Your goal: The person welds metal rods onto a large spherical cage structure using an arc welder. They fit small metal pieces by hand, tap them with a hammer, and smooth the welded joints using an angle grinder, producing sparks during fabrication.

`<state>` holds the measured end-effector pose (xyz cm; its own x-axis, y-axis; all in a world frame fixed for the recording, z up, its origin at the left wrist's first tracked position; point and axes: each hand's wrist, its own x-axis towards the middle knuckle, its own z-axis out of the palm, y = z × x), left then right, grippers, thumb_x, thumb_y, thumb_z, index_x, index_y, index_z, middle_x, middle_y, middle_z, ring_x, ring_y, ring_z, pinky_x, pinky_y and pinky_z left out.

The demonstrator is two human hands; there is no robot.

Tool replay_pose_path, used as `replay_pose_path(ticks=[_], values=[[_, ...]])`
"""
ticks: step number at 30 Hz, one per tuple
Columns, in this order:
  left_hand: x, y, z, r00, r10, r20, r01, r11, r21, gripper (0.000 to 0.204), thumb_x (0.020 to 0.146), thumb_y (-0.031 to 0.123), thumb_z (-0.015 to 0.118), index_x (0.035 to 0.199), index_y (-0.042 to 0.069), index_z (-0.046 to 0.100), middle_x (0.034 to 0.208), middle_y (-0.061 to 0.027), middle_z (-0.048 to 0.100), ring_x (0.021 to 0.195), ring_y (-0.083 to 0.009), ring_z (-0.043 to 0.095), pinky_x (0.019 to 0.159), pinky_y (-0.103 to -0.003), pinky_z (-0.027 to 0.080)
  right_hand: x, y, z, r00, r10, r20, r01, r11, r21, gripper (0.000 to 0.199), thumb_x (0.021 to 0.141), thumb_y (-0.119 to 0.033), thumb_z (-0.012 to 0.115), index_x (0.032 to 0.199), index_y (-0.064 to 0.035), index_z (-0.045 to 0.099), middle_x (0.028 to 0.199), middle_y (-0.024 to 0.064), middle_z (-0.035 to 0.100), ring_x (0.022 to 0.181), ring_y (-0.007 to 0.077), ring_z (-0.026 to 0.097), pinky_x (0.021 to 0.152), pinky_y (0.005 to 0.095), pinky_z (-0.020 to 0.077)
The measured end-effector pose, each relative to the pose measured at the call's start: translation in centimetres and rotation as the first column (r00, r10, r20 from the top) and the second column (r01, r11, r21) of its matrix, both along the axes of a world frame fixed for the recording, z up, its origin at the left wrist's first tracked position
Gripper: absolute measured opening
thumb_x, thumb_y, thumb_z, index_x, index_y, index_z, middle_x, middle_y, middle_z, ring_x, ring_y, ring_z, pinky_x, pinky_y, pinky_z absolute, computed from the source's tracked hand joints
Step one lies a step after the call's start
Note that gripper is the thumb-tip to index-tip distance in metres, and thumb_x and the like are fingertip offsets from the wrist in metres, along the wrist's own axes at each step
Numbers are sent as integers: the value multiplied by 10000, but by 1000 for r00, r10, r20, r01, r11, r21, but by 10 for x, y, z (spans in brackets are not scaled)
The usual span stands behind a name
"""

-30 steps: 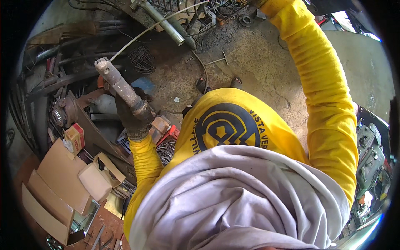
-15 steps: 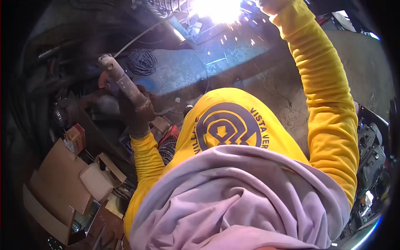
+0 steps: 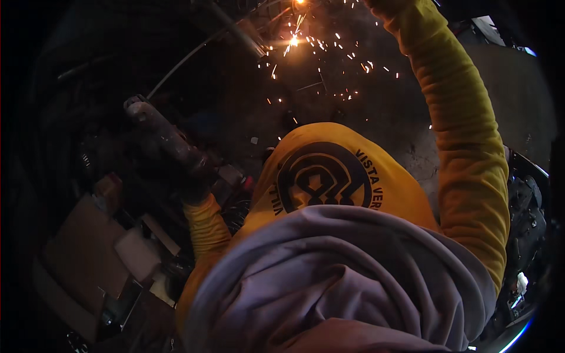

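Note:
My left hand [image 3: 191,175], dark in the shadow, grips a welding electrode holder [image 3: 168,134]. A thin welding rod [image 3: 185,60] sticks out of the holder's far end and runs up and right, its tip lost near a metal tube [image 3: 242,34]. Orange sparks [image 3: 294,41] scatter to the right of the tube, with a small glow at the top edge. My right arm, in a yellow sleeve [image 3: 462,135], stretches up to the top edge. The right hand [image 3: 379,3] is cut off there, and its fingers do not show.
Open cardboard boxes [image 3: 88,244] lie at the lower left. A pale cloth [image 3: 347,276] drapes over my yellow shirt [image 3: 406,182]. Dark metal parts [image 3: 527,203] stand along the right side. A thin angled piece [image 3: 311,86] lies on the floor ahead.
The white welding glare has gone, leaving orange sparks and a much darker scene. My left hand and the electrode holder have shifted slightly left and nearer. The right arm has hardly moved.

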<state>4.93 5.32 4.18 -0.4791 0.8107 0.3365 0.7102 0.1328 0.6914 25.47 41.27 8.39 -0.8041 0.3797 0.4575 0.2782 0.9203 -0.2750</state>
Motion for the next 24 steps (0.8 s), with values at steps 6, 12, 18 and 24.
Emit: replay_pose_path(ticks=[6,12,18,24], values=[[-8,-5,-1,865,-90,-493,88,996,-28,427,910,253,609,1229,-25,547,1036,-188,603,934,-389,613,841,-468,493,-7,4,-8,998,57,-29,-56,998,41,240,960,-236,604,1029,-12,651,870,184,676,797,365,670,703,444,537],[-42,-34,-57,970,-155,-188,159,987,4,464,831,258,703,1187,-13,582,1023,-183,621,945,-391,633,829,-471,510,-5,-12,1,997,-25,-71,22,999,-50,241,959,-239,607,1013,-9,655,854,199,668,776,381,663,693,455,533],[-40,-35,-51,987,-104,-124,109,994,30,476,779,251,779,1150,1,618,1008,-161,654,937,-372,668,815,-464,543,-14,-26,6,993,-119,-15,115,983,-145,279,975,-259,589,1063,0,649,887,235,669,796,395,667,723,470,539],[-40,-23,-55,953,-110,-283,107,994,-29,345,778,206,785,1058,36,678,1022,-164,659,957,-360,662,818,-456,545,-6,-22,14,989,-145,29,147,981,-129,280,977,-261,587,1063,-2,648,897,226,677,808,379,676,729,463,540]])
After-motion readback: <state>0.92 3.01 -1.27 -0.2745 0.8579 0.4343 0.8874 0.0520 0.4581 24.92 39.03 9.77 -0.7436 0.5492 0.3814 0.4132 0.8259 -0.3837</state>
